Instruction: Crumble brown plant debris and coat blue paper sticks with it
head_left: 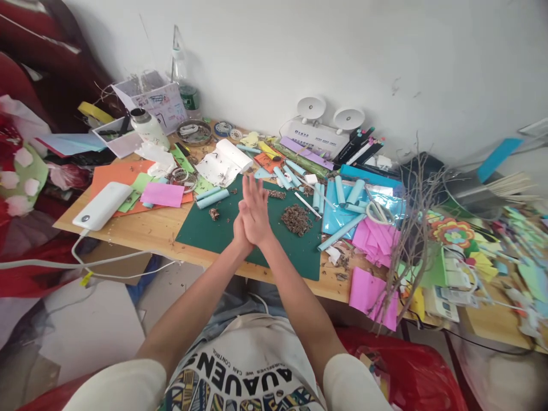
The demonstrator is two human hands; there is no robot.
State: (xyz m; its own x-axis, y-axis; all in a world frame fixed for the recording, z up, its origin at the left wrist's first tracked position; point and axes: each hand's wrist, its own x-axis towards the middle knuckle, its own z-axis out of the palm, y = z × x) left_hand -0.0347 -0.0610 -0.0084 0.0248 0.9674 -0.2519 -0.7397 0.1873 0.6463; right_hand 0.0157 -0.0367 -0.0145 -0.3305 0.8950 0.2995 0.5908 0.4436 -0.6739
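Over the dark green cutting mat, my left hand and my right hand are pressed palm to palm. The right hand's fingers are stretched out and point away from me. Those of the left lie flat against it, partly covered. Whether anything sits between the palms is hidden. To the right of my hands lies a heap of brown crumbly bits, with a thin white stick behind it. A small brown clump rests on the mat to the left, near light blue paper rolls.
A white power bank with a cable lies at the left edge. White paper, a bottle and a twin-lamp unit stand or lie behind. Dry twigs, scissors and pink paper crowd the right.
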